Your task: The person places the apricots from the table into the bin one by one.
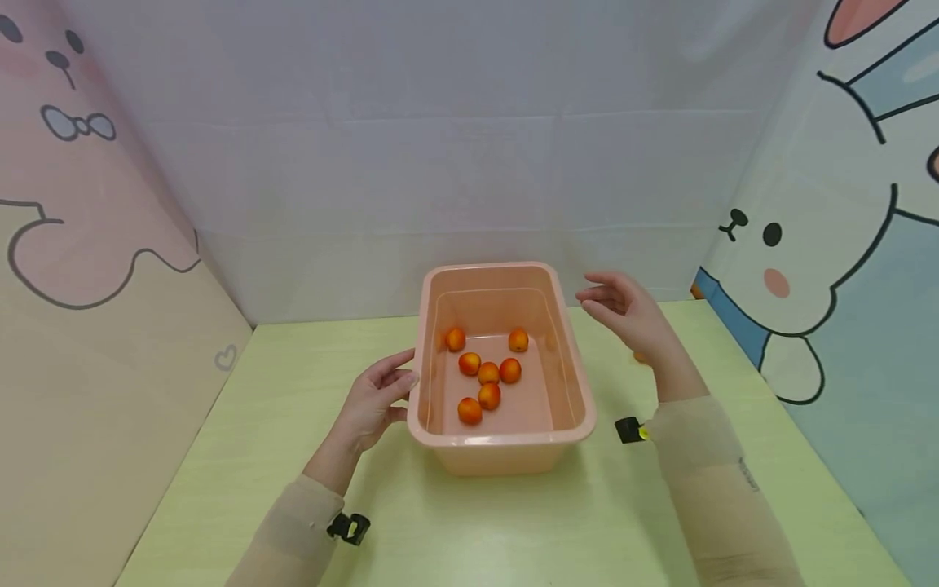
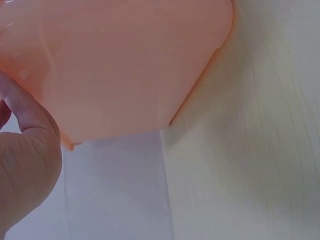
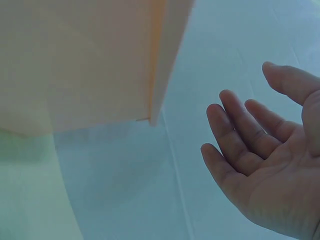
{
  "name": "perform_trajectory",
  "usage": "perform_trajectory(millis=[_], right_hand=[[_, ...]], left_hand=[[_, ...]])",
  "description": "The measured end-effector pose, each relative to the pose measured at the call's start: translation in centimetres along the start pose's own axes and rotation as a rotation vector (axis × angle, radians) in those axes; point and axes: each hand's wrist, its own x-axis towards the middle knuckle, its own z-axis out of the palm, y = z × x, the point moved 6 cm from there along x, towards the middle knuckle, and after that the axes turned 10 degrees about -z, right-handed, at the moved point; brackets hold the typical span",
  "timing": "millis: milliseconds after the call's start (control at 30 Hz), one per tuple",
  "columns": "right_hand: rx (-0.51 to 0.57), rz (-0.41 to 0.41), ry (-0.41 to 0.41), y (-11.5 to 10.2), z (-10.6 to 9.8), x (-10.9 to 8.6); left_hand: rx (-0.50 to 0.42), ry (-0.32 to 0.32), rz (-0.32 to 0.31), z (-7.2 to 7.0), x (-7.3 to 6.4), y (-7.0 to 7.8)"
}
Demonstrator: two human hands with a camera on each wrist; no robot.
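A pale orange plastic bin (image 1: 500,440) stands in the middle of the head view, its long sides running away from me. Several small round orange-red fruits (image 1: 488,396) lie scattered on its floor. My left hand (image 1: 374,399) holds the bin's left rim, thumb and fingers at the edge; the left wrist view shows this hand (image 2: 30,155) against the bin's outer wall (image 2: 115,70). Off the bin's far right corner, my right hand (image 1: 623,306) hovers with nothing in it. Its fingers are loosely bent and apart from the wall in the right wrist view.
Beyond my right wrist, a bit of an orange thing (image 1: 640,357) shows on the light green table (image 1: 293,408), mostly hidden by the arm. A whitish sheet (image 1: 330,204) rises behind the bin. Printed cartoon panels (image 1: 822,269) stand on both sides.
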Motion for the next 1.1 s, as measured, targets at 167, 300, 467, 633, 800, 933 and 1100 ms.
perform_trajectory(millis=[167, 300, 467, 633, 800, 933, 1100], right_hand=[[-0.071, 0.030, 0.036, 3.1, -0.8, -1.6], [-0.119, 0.086, 0.086, 5.8, -1.7, -2.8], [-0.158, 0.132, 0.141, 8.7, -2.9, -3.7], [-0.180, 0.152, 0.188, 10.6, -3.8, -3.9], [-0.205, 0.148, 0.208, 13.1, -4.3, -4.0], [-0.204, 0.183, 0.197, 15.3, -4.4, -4.4], [-0.148, 0.250, 0.197, 17.4, -4.4, -5.3]], left_hand=[[-0.010, -0.005, 0.002, 0.1, 0.0, 0.1], [-0.007, -0.004, -0.004, 0.1, 0.0, 0.1], [-0.002, 0.000, -0.011, 0.1, -0.1, 0.1], [-0.002, -0.004, -0.009, 0.1, -0.1, 0.1], [-0.002, 0.008, -0.011, 0.1, 0.0, 0.0], [-0.001, 0.015, -0.015, 0.1, 0.1, -0.1], [-0.004, 0.015, -0.016, 0.0, 0.0, -0.1]])
